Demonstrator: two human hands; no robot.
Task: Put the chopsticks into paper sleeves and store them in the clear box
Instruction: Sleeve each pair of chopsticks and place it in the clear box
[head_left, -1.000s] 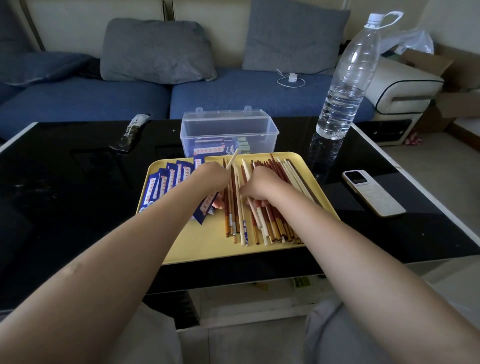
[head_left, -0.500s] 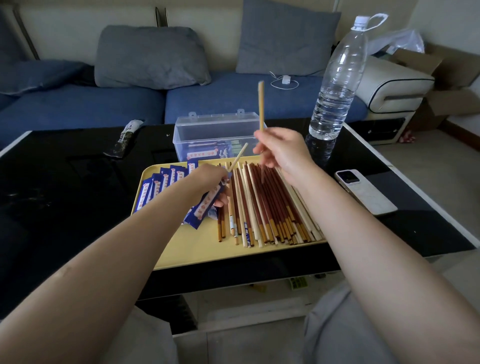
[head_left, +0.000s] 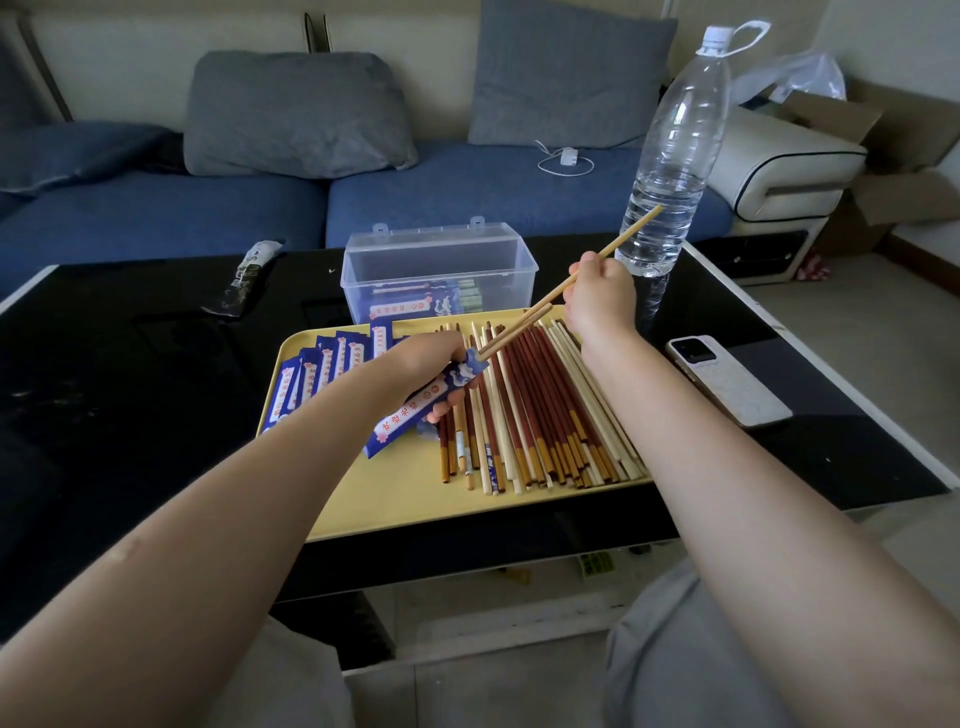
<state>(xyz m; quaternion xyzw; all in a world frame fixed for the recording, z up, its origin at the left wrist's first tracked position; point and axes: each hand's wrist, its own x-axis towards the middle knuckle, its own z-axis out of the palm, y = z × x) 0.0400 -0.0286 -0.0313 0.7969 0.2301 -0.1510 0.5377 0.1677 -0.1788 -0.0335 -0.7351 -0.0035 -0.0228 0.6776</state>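
My left hand (head_left: 434, 364) grips a blue paper sleeve (head_left: 421, 410) over the yellow tray (head_left: 395, 499); one light chopstick (head_left: 511, 332) sticks out of the sleeve's mouth. My right hand (head_left: 602, 299) holds a second light chopstick (head_left: 631, 234), tilted, its lower tip at the sleeve's opening. Several loose red and pale chopsticks (head_left: 545, 405) lie on the tray's right half. Several empty blue sleeves (head_left: 322, 374) lie fanned on its left. The clear box (head_left: 441, 260) stands behind the tray, lid open, with filled sleeves inside.
A tall water bottle (head_left: 675, 150) stands right of the box, close to my right hand. A white phone (head_left: 727, 379) lies right of the tray. A dark packet (head_left: 244, 278) lies at the table's back left. The sofa runs behind the black table.
My right hand lifted one chopstick from the pile, raised it upright, then tilted it down to the sleeve's mouth. My left hand lifted the sleeve slightly.
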